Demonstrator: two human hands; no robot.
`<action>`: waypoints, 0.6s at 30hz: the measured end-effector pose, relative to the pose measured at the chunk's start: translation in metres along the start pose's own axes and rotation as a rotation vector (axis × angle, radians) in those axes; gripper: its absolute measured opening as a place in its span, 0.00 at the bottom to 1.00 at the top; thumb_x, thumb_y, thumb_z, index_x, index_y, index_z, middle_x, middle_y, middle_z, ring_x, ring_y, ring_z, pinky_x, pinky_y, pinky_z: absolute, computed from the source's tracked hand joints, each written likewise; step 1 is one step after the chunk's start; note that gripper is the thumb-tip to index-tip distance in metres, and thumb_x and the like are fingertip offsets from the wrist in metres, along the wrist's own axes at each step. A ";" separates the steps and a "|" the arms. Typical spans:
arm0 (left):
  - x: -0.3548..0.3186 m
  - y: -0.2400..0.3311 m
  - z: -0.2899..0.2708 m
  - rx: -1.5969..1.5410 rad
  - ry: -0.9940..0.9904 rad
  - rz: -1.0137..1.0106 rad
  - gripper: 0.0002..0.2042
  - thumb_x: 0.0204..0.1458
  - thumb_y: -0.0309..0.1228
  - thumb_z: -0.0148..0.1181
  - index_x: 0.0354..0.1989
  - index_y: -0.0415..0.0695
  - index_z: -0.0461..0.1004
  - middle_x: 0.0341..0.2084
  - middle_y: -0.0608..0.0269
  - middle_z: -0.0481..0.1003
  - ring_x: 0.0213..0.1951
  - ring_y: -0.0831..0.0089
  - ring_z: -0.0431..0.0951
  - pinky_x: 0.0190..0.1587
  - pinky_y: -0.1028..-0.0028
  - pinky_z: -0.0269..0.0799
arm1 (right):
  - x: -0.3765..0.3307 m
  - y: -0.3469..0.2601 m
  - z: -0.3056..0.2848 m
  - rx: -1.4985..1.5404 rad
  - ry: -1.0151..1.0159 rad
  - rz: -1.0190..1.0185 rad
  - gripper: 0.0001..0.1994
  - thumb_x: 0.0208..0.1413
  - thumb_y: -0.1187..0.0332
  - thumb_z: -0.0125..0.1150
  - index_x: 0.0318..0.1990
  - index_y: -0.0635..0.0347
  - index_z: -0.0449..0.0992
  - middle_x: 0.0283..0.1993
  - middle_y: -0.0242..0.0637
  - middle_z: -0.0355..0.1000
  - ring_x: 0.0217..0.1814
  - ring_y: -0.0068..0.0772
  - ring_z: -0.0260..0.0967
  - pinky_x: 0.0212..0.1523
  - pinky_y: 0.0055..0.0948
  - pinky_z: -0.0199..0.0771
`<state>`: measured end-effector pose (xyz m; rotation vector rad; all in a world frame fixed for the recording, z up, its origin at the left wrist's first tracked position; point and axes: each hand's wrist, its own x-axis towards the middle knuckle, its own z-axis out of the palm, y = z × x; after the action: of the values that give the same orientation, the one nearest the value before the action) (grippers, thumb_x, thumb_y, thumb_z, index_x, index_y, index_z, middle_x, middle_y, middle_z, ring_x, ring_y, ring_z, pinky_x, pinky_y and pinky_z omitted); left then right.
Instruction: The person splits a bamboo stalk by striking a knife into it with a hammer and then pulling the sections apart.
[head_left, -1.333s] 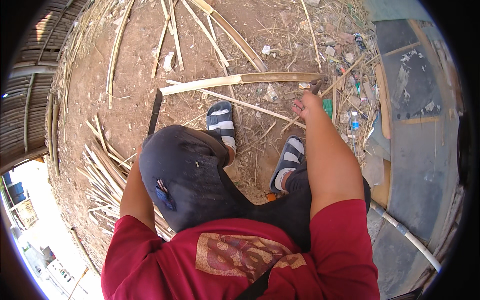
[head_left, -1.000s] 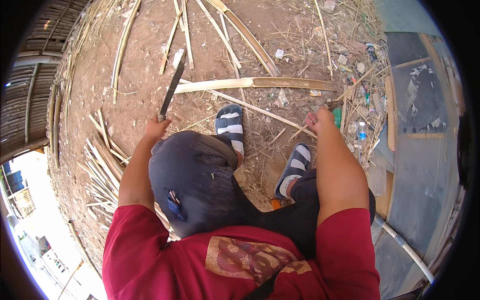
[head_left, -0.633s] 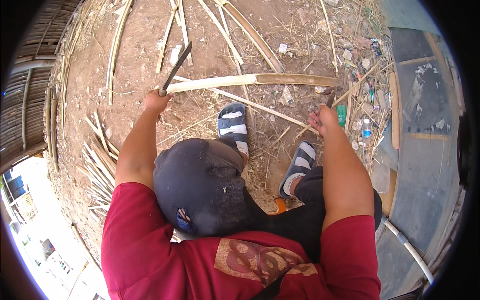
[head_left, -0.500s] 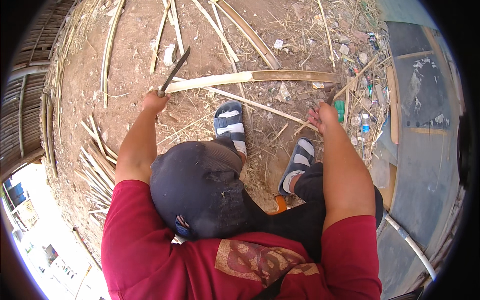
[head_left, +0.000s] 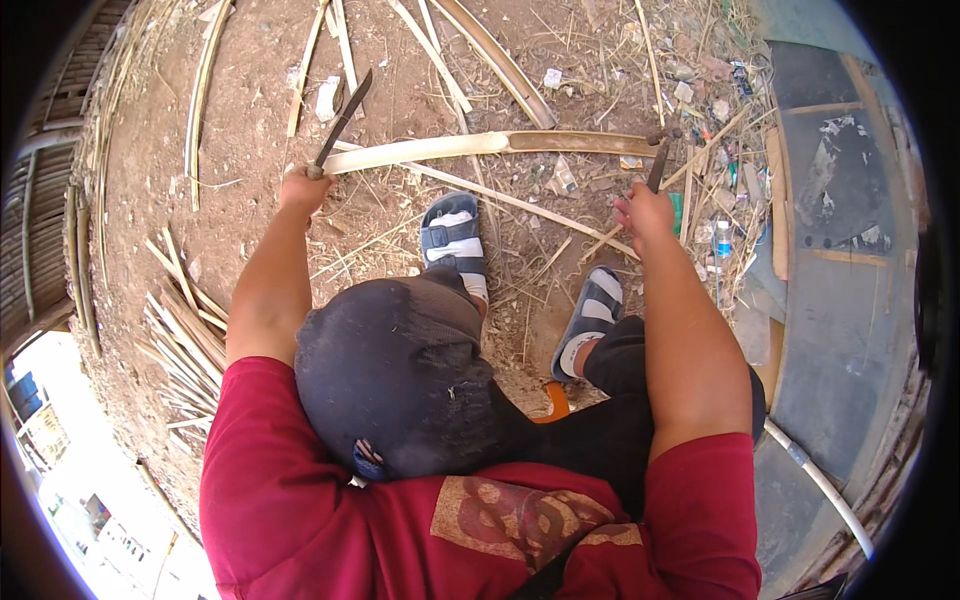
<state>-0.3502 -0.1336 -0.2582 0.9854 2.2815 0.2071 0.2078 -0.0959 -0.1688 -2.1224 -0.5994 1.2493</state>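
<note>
My left hand (head_left: 303, 191) is closed round the handle of a long dark-bladed knife (head_left: 347, 120), its blade angled up and away to the right. The knife's base is beside the left end of a split bamboo piece (head_left: 430, 151). That piece lies crosswise in front of me, pale on its left half and brown on its right. Near its right end, my right hand (head_left: 648, 212) is closed on a short dark tool (head_left: 657, 168), which points away from me. A dark lump shows at the tool's far end; its exact kind is unclear.
Bamboo strips (head_left: 207, 105) and a half-round bamboo length (head_left: 500, 65) lie on the dirt ahead. A pile of splints (head_left: 185, 345) is at my left. Litter and a plastic bottle (head_left: 723, 238) lie at right, beside a dark panel (head_left: 850, 330). My sandaled feet (head_left: 455, 240) are close by.
My right hand has tilted up, and the dark tool in it now stands out plainly over the bamboo's right end. My left hand and the knife have barely shifted.
</note>
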 end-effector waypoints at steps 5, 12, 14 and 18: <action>-0.029 0.021 -0.043 0.006 0.179 0.157 0.19 0.48 0.46 0.74 0.38 0.44 0.83 0.41 0.56 0.82 0.40 0.57 0.83 0.45 0.62 0.76 | -0.011 -0.018 0.016 -0.229 0.019 -0.295 0.13 0.65 0.59 0.60 0.40 0.62 0.71 0.33 0.34 0.74 0.35 0.31 0.77 0.33 0.32 0.75; -0.090 0.073 -0.120 0.016 0.580 0.708 0.16 0.49 0.41 0.74 0.38 0.42 0.83 0.44 0.56 0.80 0.42 0.54 0.82 0.45 0.62 0.76 | -0.072 -0.076 0.058 -0.294 -0.117 -0.714 0.16 0.56 0.63 0.71 0.44 0.64 0.75 0.38 0.46 0.77 0.38 0.41 0.77 0.43 0.40 0.76; -0.122 0.101 -0.146 0.060 0.621 0.811 0.13 0.50 0.37 0.74 0.37 0.41 0.82 0.43 0.56 0.80 0.40 0.54 0.82 0.44 0.62 0.77 | -0.088 -0.091 0.068 -0.301 -0.145 -0.833 0.19 0.53 0.64 0.73 0.46 0.64 0.75 0.41 0.47 0.78 0.42 0.43 0.78 0.46 0.42 0.76; -0.183 0.155 -0.194 0.104 0.548 0.886 0.11 0.51 0.28 0.74 0.39 0.37 0.82 0.44 0.57 0.78 0.41 0.61 0.81 0.44 0.67 0.76 | -0.107 -0.112 0.078 -0.359 -0.255 -0.882 0.25 0.48 0.65 0.77 0.52 0.62 0.74 0.45 0.48 0.78 0.50 0.49 0.78 0.51 0.43 0.76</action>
<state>-0.2812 -0.1329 0.0426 2.1606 2.1401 0.8113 0.0808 -0.0633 -0.0548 -1.6010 -1.7409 0.9219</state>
